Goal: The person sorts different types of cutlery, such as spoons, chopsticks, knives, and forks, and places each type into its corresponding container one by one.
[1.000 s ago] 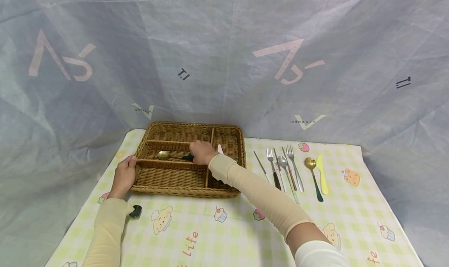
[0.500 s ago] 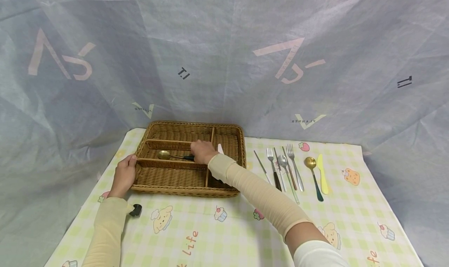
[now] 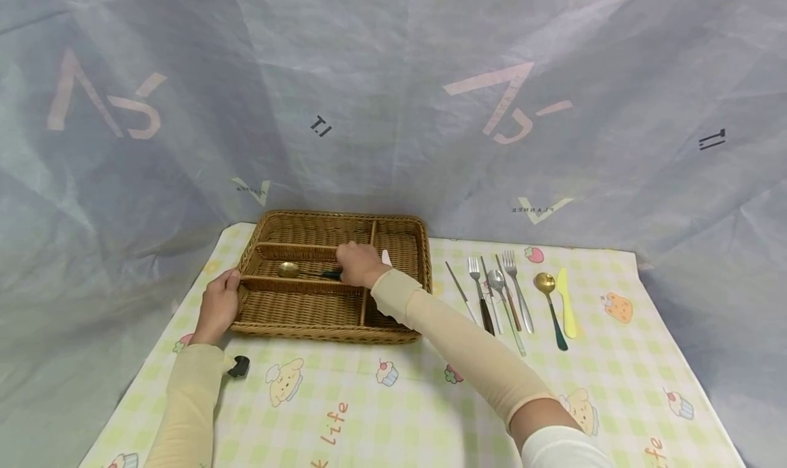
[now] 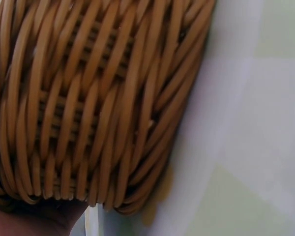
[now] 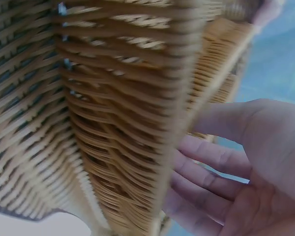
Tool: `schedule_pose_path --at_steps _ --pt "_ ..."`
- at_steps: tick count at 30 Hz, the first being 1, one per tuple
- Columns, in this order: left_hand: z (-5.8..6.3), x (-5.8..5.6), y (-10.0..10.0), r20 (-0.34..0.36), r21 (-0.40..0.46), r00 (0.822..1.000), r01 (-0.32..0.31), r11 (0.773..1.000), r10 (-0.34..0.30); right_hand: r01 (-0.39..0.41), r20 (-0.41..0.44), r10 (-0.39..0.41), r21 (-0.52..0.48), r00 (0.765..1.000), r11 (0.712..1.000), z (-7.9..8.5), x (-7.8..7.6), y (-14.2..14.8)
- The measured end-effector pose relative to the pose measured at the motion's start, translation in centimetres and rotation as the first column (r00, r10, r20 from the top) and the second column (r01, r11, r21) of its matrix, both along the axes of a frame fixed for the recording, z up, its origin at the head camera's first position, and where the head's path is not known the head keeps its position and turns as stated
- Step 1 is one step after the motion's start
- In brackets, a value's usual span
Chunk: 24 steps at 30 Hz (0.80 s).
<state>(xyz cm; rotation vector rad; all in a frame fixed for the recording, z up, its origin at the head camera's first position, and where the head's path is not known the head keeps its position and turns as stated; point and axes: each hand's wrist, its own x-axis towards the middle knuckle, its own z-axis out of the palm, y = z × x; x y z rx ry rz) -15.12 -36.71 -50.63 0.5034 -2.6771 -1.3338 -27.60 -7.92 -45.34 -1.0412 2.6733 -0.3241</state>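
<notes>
A brown wicker cutlery tray (image 3: 326, 335) with several compartments stands on the table. My left hand (image 3: 218, 307) holds its left rim, fingers over the edge; in the left wrist view the woven side wall (image 4: 83, 108) fills most of the picture. My right hand (image 3: 361, 264) reaches into the middle compartment and grips the dark handle of a spoon (image 3: 288, 269) whose gold bowl points left. In the right wrist view a wicker divider (image 5: 123, 123) hides the right fingertips. A small white tip (image 3: 386, 257) shows beside the right hand, the rest of it hidden.
To the right of the tray lie several forks (image 3: 475, 270), a silver spoon (image 3: 495, 280), thin chopsticks (image 3: 461, 287), a gold spoon with a green handle (image 3: 545, 283) and a yellow knife (image 3: 567, 311). A grey fabric curtain (image 3: 393, 113) rises behind the table.
My right hand has shifted slightly to the right inside the middle compartment, and the spoon has slid a little the same way. The left hand keeps its hold on the rim.
</notes>
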Motion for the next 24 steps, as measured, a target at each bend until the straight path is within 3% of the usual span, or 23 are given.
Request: schedule_pose_path --at_steps 6,11,18,24 --pt "0.0 0.0 0.1 -0.017 -0.005 1.000 -0.010 1.000 0.010 0.028 0.003 -0.027 -0.126 1.000 0.992 2.3 2.1 2.6" --pt "0.0 0.0 0.1 -0.014 -0.014 1.000 -0.008 1.000 0.007 0.043 -0.001 -0.044 -0.244 0.999 0.969 3.3 4.0 5.9" --pt "0.1 0.0 0.0 -0.013 -0.011 1.000 -0.018 1.000 0.018 0.034 -0.075 -0.071 -0.413 0.995 0.910 2.9 6.4 10.1" --pt "0.0 0.0 0.1 -0.009 -0.010 1.000 -0.017 1.000 0.017 0.110 -0.057 -0.160 -0.505 0.985 0.856 2.3 8.2 13.6"
